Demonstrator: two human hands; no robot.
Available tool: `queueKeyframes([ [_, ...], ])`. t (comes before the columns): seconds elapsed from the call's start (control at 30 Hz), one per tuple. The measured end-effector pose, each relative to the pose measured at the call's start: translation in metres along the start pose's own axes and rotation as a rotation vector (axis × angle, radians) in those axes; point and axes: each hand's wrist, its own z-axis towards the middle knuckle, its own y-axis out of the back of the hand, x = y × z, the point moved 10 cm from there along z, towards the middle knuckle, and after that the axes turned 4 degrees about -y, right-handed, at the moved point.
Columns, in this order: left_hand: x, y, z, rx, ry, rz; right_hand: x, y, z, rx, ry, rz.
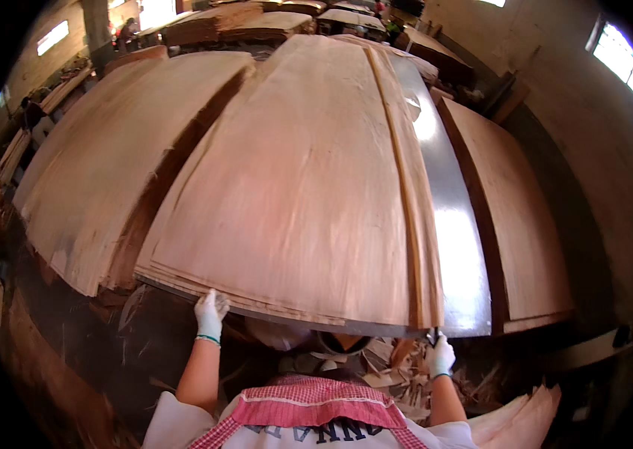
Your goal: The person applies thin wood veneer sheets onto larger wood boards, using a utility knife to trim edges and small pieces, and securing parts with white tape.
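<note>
Large thin wood veneer sheets [294, 187] lie in overlapping layers on a table with a shiny metal top [462, 262], their near edges slightly staggered. My left hand [212, 313], in a white glove with a green cuff, is closed over the near edge of the sheets, left of middle. At the near right corner, my right hand [441, 357], also gloved, is closed around a small dark tool [433, 337], perhaps a knife; its kind is not clear. The tool meets the table edge beside a narrow, darker-edged veneer strip [399, 150] running lengthwise along the right side.
Stacks of veneer stand to the left [129, 150] and right [515, 217] of the table. Veneer scraps [402, 363] litter the floor below the near edge. More wood piles [268, 26] fill the back. A person [36, 116] is at the far left.
</note>
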Motion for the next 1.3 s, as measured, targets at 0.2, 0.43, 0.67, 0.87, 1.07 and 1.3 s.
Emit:
queueKeyframes([
  [0.2,-0.051,-0.033,-0.049,0.025,-0.761,0.611,0.044,0.017,-0.052,-0.069,0.163,0.063],
  [0.43,0.01,-0.188,-0.168,0.368,-1.219,1.32,-0.041,0.041,-0.118,-0.134,0.152,0.238],
  [0.67,0.08,-0.22,-0.176,0.373,-1.174,1.597,-0.071,0.039,-0.025,-0.172,0.13,0.159],
  [0.87,0.088,-0.218,-0.172,0.35,-1.101,1.65,-0.112,0.038,0.029,-0.154,0.092,0.151],
  [1.07,0.098,-0.212,-0.164,0.302,-1.035,1.705,-0.252,0.051,-0.009,-0.139,-0.102,0.025],
  [1.3,0.1,-0.213,-0.162,0.323,-1.01,1.745,-0.303,0.095,0.029,-0.331,-0.136,0.066],
])
